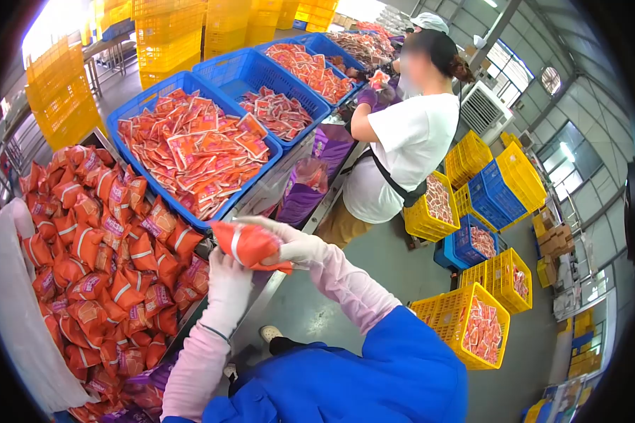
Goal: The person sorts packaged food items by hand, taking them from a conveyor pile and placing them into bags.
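Note:
Both my hands wear white gloves and meet at a plump orange packet (pixel 245 243). My left hand (pixel 228 282) holds the packet from below, at its near side. On its right side, the fingers of my right hand (pixel 289 243) are closed on it. A large heap of similar orange packets (pixel 113 261) lies to the left of my hands. Just beyond my hands is a blue crate (pixel 279 148) full of small flat orange and white sachets (pixel 197 151).
More blue crates (pixel 212 67) of sachets continue along the table. A co-worker in a white shirt (pixel 416 141) stands at the right, near purple bags (pixel 302 201). Yellow crates with sachets (pixel 501 342) stand on the floor at the right; stacked yellow crates (pixel 60 99) rise at the back left.

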`<state>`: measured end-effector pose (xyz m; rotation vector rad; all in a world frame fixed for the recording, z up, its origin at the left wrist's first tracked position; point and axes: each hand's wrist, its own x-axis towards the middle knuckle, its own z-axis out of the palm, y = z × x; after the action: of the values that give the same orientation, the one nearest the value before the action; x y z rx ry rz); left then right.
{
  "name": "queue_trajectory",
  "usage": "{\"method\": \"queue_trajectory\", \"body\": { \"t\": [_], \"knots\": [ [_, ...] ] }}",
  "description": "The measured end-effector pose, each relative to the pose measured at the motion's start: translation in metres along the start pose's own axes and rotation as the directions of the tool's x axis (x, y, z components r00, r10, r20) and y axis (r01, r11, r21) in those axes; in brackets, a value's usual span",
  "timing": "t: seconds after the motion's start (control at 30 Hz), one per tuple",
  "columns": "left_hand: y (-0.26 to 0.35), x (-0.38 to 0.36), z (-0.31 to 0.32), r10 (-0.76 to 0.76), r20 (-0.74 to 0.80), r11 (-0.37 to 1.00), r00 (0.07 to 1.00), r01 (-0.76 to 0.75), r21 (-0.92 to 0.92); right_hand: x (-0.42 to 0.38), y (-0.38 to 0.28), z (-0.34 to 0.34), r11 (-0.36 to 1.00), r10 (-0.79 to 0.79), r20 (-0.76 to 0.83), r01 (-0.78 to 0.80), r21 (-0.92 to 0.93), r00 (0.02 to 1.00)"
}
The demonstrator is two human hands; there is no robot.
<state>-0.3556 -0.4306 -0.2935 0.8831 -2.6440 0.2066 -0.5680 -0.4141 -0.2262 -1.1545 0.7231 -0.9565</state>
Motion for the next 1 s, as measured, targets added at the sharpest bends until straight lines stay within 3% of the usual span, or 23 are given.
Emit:
{"method": "queue_trajectory", "body": {
  "t": [0.03,0.07,0.1,0.17,0.2,0.23,0.3,0.43,0.5,0.63,0.83,0.9,1.0],
  "knots": [
    [-0.007,-0.008,0.037,-0.021,-0.037,0.995,0.999,0.024,0.1,-0.004,0.01,-0.011,0.987,0.107,-0.007,-0.107,-0.12,0.994],
    [-0.011,-0.013,0.028,0.034,0.064,0.994,0.997,-0.04,0.097,-0.009,-0.018,-0.004,0.855,0.285,-0.041,-0.273,-0.441,0.958],
    [-0.01,-0.016,0.016,0.037,0.062,0.994,0.997,-0.044,0.1,-0.007,-0.027,0.001,0.65,0.381,-0.112,-0.353,-0.673,0.918],
    [-0.005,-0.03,-0.007,0.075,0.012,0.991,0.997,-0.073,-0.113,-0.004,0.006,-0.019,0.422,0.197,0.139,0.044,-0.905,0.971],
    [0.001,-0.035,-0.015,0.09,-0.11,0.983,0.99,-0.106,-0.148,0.007,-0.034,0.013,0.304,0.493,0.044,-0.125,-0.944,0.869],
    [0.005,-0.041,-0.013,0.102,-0.111,0.974,0.989,-0.122,-0.189,0.018,-0.011,0.013,0.081,0.52,0.057,0.018,-0.997,0.853],
    [0.012,-0.05,-0.021,0.105,-0.192,0.963,0.976,-0.147,-0.224,0.044,0.029,0.037,-0.089,0.638,-0.078,-0.027,-0.996,0.766],
    [0.021,-0.075,-0.028,0.147,-0.139,0.966,0.979,-0.173,-0.192,0.03,0.066,0.089,-0.018,0.655,0.014,0.034,-0.999,0.755],
    [0.013,-0.099,-0.04,0.014,-0.109,0.937,0.994,-0.051,-0.346,0.054,0.073,0.106,0.021,0.655,0.071,0.076,-0.997,0.752],
    [0.006,-0.133,-0.066,0.011,-0.11,0.986,0.994,-0.029,-0.166,0.068,0.064,0.131,0.13,0.652,0.182,0.128,-0.983,0.736],
    [-0.013,-0.187,-0.112,-0.1,-0.127,0.971,0.987,0.069,-0.23,0.085,0.085,0.196,0.269,0.627,0.346,0.223,-0.937,0.698],
    [-0.02,-0.208,-0.109,-0.028,-0.032,0.966,0.999,0.018,-0.258,0.071,0.08,0.205,0.311,0.608,0.393,0.248,-0.917,0.69],
    [-0.022,-0.231,-0.122,-0.102,0.014,0.941,0.995,0.101,-0.323,0.077,0.09,0.232,0.366,0.58,0.458,0.287,-0.886,0.674]
  ]
}}
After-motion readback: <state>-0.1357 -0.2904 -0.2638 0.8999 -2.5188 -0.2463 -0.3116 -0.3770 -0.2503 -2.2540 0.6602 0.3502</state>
